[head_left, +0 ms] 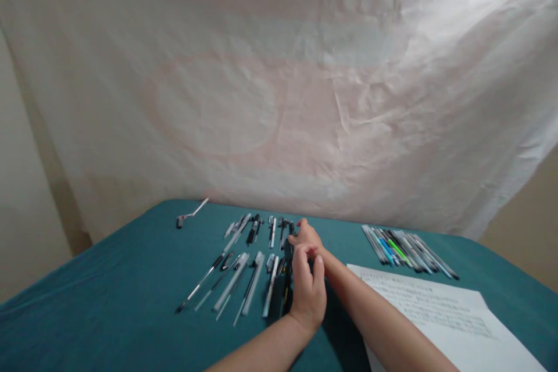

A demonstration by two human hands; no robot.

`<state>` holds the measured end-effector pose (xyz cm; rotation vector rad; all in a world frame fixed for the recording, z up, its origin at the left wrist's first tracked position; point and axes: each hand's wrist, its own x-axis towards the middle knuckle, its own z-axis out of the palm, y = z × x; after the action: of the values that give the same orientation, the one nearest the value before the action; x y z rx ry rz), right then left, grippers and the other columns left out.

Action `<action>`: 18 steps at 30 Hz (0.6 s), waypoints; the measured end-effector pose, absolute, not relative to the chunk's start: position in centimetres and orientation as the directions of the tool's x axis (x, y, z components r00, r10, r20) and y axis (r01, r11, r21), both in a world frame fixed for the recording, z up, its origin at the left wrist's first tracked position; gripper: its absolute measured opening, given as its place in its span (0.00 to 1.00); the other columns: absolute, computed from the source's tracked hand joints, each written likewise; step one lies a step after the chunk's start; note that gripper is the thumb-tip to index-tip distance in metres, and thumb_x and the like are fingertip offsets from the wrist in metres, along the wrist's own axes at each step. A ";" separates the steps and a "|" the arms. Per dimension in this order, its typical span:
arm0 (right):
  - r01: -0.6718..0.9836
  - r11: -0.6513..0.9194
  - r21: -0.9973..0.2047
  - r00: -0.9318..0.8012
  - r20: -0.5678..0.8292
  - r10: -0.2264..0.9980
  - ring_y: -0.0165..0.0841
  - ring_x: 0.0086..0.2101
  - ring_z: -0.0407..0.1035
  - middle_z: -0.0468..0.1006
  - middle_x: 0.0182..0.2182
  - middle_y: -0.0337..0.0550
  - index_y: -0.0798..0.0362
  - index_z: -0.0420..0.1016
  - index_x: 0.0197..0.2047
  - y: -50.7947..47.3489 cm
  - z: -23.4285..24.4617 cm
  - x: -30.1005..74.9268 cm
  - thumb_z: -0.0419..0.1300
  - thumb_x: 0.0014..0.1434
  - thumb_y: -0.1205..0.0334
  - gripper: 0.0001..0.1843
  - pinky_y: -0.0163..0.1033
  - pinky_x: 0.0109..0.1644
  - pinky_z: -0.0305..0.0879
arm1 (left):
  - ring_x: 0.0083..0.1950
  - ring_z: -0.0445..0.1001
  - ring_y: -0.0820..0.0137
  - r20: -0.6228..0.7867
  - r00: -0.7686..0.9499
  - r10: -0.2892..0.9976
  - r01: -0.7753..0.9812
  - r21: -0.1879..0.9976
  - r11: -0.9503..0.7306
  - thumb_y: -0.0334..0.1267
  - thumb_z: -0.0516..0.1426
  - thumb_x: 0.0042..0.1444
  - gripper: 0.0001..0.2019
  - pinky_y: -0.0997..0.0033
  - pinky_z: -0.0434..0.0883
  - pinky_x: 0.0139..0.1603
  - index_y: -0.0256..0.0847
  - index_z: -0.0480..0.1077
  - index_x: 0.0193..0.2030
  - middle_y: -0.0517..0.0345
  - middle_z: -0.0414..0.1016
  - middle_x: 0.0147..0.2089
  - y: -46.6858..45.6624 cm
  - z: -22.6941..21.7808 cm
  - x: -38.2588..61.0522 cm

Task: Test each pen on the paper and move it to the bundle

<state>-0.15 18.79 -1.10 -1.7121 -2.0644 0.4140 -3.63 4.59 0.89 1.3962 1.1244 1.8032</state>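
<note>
- A creased white sheet (pixel 279 81) hangs behind everything, beyond both hands.
- The bench (pixel 108 302), covered in teal cloth, carries everything else.
- A written sheet of paper (pixel 444 314) lies right of the right forearm.
- The left hand (pixel 307 296) is curled over the right end of the near row of pens (pixel 244 285), which fans out to its left. I cannot tell if it grips one.
- The right hand (pixel 306 236) reaches just past the left hand, fingertips at the right end of the far row of pens (pixel 257 228). Its grip is unclear.
- A bundle of coloured pens (pixel 405 251) lies well right of both hands.
- A lone pen (pixel 190 214) lies far to their left.
</note>
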 end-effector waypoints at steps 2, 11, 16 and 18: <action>0.874 0.162 -0.459 -0.127 0.106 0.986 0.38 0.38 0.71 0.75 0.39 0.55 0.59 0.61 0.47 18.8 -0.9 -0.1 0.58 0.49 0.60 0.22 0.36 0.35 0.61 | 0.46 0.64 0.64 0.463 -0.272 0.843 0.047 0.882 -0.469 0.34 0.50 0.57 0.06 0.66 0.59 0.50 0.42 0.64 0.41 0.53 0.65 0.41 4.7 0.9 -3.7; 0.907 0.112 -0.406 -0.135 -0.028 0.990 0.47 0.36 0.72 0.78 0.30 0.59 0.57 0.72 0.21 18.6 0.1 3.1 0.60 0.42 0.68 0.01 0.38 0.32 0.62 | 0.45 0.64 0.66 0.479 -0.231 0.847 0.063 0.876 -0.478 0.32 0.49 0.58 0.05 0.68 0.60 0.49 0.41 0.64 0.40 0.54 0.65 0.41 4.7 0.6 -3.5; 0.840 0.111 -0.532 -0.176 -0.072 0.982 0.40 0.30 0.73 0.75 0.17 0.47 0.56 0.70 0.15 16.9 0.4 5.4 0.61 0.38 0.72 0.06 0.33 0.28 0.61 | 0.43 0.66 0.67 0.429 -0.230 0.874 -0.001 0.897 -0.441 0.33 0.51 0.57 0.05 0.69 0.62 0.46 0.41 0.65 0.40 0.54 0.67 0.40 5.2 -0.1 -3.3; 0.771 0.115 -0.626 -0.215 -0.086 0.973 0.33 0.22 0.70 0.71 0.13 0.40 0.56 0.70 0.17 15.8 0.5 6.1 0.60 0.42 0.69 0.05 0.31 0.23 0.60 | 0.44 0.66 0.67 0.405 -0.236 0.883 -0.022 0.906 -0.422 0.33 0.52 0.56 0.07 0.70 0.63 0.46 0.40 0.65 0.42 0.53 0.67 0.42 5.7 -0.8 -3.2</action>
<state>6.14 15.77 0.46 -1.7011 -2.0532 0.8073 -3.24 5.68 -0.78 1.3446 1.0855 1.7352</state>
